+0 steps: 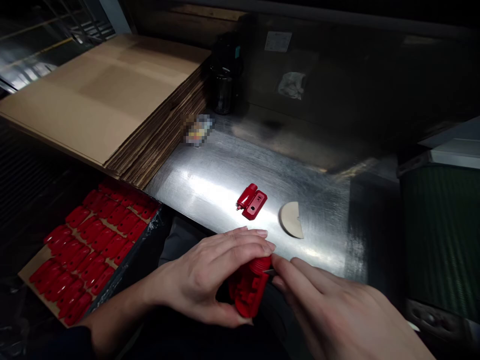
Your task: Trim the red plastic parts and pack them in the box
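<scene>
The left hand [219,272] reaches in low from the left, fingers arched over the top of the red part [250,295], thumb hooked round its lower end, gripping it by the tabletop's [221,160] near edge. The right hand [337,305], knuckles up, angles in opposite, pinching a thin blade [269,271] at the part's side. Beyond them, near that edge, lies another red piece [256,204].

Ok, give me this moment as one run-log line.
left hand: holding red plastic housing | right hand: holding pointed metal tool at housing's ribbed end | metal tabletop: red molded part, beige half-disc
</scene>
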A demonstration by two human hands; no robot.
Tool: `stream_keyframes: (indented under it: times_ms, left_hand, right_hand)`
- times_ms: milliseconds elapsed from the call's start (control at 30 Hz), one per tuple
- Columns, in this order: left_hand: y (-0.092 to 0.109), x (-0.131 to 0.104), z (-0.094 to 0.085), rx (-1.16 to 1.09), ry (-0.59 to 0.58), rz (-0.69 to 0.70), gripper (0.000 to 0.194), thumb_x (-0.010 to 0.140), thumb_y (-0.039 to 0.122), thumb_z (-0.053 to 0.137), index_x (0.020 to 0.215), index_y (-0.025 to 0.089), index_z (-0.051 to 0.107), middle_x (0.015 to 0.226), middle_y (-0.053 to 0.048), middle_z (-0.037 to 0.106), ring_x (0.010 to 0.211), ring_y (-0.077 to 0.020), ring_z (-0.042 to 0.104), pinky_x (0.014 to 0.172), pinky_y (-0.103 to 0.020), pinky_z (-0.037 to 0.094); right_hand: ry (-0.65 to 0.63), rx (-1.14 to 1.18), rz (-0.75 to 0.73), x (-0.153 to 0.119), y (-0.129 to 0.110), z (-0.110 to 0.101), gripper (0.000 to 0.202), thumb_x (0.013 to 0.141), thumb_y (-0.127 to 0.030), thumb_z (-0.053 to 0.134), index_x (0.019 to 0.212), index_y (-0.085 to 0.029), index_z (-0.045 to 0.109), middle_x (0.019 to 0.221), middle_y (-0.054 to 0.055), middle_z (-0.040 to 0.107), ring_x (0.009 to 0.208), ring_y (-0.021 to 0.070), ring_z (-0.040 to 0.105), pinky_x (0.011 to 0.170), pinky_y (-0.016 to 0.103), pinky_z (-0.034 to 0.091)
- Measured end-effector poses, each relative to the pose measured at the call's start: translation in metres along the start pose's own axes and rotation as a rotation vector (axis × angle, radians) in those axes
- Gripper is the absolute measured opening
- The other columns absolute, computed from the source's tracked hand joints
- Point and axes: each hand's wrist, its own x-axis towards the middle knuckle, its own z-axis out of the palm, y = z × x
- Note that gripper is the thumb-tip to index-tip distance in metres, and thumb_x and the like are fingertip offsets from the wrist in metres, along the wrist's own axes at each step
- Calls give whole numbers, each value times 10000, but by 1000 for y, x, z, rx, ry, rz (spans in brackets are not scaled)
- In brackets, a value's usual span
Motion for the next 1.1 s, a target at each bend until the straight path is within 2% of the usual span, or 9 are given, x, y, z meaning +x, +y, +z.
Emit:
stream_keyframes:
  times_ms: [133, 333, 533, 667, 900, 1100]
  left_hand:
    - [0, -1, 0, -13, -13, -11, 804, 921, 368, 837, 1513, -33, 469, 1465, -255, 656, 1523, -279, 521, 1340, -351, 361]
    - [1, 0, 1, -28, -9, -8, 806, 910, 343, 852, 1512, -35, 473, 1466, -257, 655, 1523, -275, 521, 1345, -348, 352]
    - [-1, 1, 0, -31, -1, 5, 799, 881, 302, 872, 1490, -50, 491, 1451, -271, 659, 1512, -285, 533, 1337, -362, 370]
    - [-2, 2, 1, -38, 7, 7, 802, 885, 313, 874, 1491, -50, 493, 1447, -276, 660, 1516, -290, 528, 1337, -365, 370]
    - [0, 3, 1, -23, 7, 3, 790, 880, 312, 875, 1479, -47, 507, 1436, -271, 671, 1512, -289, 535, 1331, -362, 382]
    - [-2, 3, 1, -13, 17, 17, 772, 889, 310, 869, 1472, -51, 514, 1441, -274, 671, 1511, -288, 536, 1335, -362, 374]
  right_hand:
    - [-21, 21, 25, 0, -1, -2, 409, 882, -46, 442, 1238, -228, 530, 866, -16, 729, 615, 177, 739, 497, 279, 617]
    - [-4, 14, 34, 3, -1, -2, 423, 887, -42, 420, 1251, -232, 522, 868, -17, 728, 633, 180, 749, 479, 290, 602]
    - [35, 10, 33, 4, -3, -1, 330, 891, -39, 400, 1117, -252, 511, 806, -20, 711, 552, 185, 712, 417, 296, 540]
    - [9, 16, 26, 4, -2, -1, 327, 918, -50, 411, 1157, -247, 513, 867, -1, 735, 573, 189, 719, 427, 299, 548]
    - [42, -7, 9, 5, -2, -3, 360, 921, -46, 386, 1203, -215, 534, 823, 11, 735, 523, 197, 704, 368, 311, 516]
    - [61, -26, 2, 5, 0, -3, 350, 957, -57, 364, 1221, -205, 540, 952, 55, 793, 515, 195, 714, 326, 330, 485]
